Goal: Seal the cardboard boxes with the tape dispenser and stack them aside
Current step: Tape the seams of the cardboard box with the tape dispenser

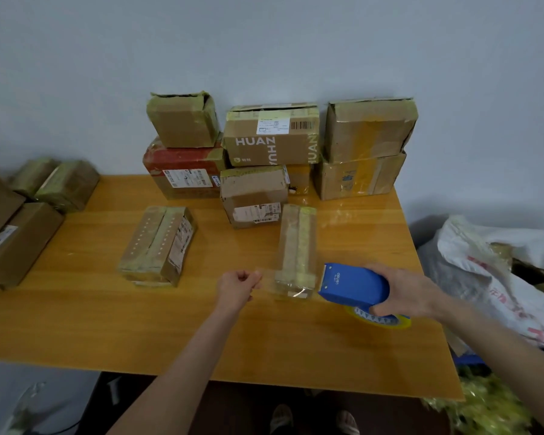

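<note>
right hand [404, 291] is wrapped around the blue tape dispenser [354, 285], fingers closed over its body, the yellow-edged tape roll [379, 320] showing beneath it just above the wooden table [107, 324]. left hand [237, 285] is pinched shut on the free end of a clear tape strip [266, 279], which stretches across the near end of a narrow cardboard box [296, 249] lying lengthwise between the two hands. a flat taped box [159, 244] lies to the left, well apart. at the far edge, against the wall, a stack of boxes stands: one printed huan [272, 135] on top in the middle, a red-topped box [184, 172] left of it, two larger ones [366, 149] stacked at right. more boxes [19, 221] sit at the far left.
</note>
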The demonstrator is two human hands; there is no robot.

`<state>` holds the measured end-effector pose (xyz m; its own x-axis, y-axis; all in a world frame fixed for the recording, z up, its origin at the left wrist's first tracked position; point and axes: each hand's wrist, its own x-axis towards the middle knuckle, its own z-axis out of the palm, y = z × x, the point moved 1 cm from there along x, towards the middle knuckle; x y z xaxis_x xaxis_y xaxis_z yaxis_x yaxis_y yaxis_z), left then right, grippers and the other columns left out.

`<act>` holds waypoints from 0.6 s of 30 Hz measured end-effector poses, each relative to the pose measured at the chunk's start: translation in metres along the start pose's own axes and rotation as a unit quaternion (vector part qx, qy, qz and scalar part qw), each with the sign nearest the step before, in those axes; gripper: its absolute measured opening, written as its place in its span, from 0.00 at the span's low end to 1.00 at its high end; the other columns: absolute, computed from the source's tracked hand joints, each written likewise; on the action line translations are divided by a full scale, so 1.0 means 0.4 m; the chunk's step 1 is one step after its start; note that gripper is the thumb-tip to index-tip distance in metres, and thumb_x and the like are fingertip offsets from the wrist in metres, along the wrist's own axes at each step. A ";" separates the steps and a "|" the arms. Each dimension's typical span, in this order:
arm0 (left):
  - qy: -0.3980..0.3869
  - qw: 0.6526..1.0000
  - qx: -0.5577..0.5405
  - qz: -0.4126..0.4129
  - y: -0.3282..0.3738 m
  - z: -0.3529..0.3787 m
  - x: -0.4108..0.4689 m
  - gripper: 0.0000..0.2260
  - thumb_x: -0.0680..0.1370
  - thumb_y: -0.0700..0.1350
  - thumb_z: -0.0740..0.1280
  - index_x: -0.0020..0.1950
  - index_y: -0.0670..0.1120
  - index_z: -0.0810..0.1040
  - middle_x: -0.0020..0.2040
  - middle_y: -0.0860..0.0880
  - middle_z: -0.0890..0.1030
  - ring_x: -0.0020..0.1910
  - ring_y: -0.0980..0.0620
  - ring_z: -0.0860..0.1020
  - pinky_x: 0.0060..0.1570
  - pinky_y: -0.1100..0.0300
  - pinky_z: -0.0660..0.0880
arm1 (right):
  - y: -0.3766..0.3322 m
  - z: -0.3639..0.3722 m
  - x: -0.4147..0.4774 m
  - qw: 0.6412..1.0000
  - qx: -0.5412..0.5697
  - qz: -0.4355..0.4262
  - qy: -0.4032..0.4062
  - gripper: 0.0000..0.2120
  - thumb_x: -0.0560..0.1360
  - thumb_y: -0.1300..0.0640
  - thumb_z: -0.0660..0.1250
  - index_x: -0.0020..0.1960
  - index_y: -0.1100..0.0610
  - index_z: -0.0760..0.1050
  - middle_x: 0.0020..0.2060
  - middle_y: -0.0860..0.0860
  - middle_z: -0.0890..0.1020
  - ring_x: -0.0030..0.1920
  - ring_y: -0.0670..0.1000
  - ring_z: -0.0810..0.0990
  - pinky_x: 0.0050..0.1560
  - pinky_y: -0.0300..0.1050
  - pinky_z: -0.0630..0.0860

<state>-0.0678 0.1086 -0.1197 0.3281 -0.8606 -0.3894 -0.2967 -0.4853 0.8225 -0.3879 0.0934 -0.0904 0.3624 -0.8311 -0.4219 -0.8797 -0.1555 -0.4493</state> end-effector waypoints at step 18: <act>0.065 0.909 0.256 0.322 0.004 0.048 -0.009 0.16 0.81 0.44 0.58 0.68 0.46 0.74 0.59 0.46 0.78 0.52 0.53 0.76 0.50 0.58 0.77 | -0.018 0.041 0.078 0.999 0.008 0.016 -0.044 0.39 0.66 0.48 0.74 0.72 0.43 0.60 0.47 0.44 0.76 0.47 0.49 0.77 0.46 0.50 0.78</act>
<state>-0.0868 0.1079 -0.1249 0.0316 -0.9822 0.1853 -0.8322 0.0768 0.5492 -0.3653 0.0773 -0.1130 0.3605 -0.7848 -0.5042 -0.8864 -0.1198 -0.4472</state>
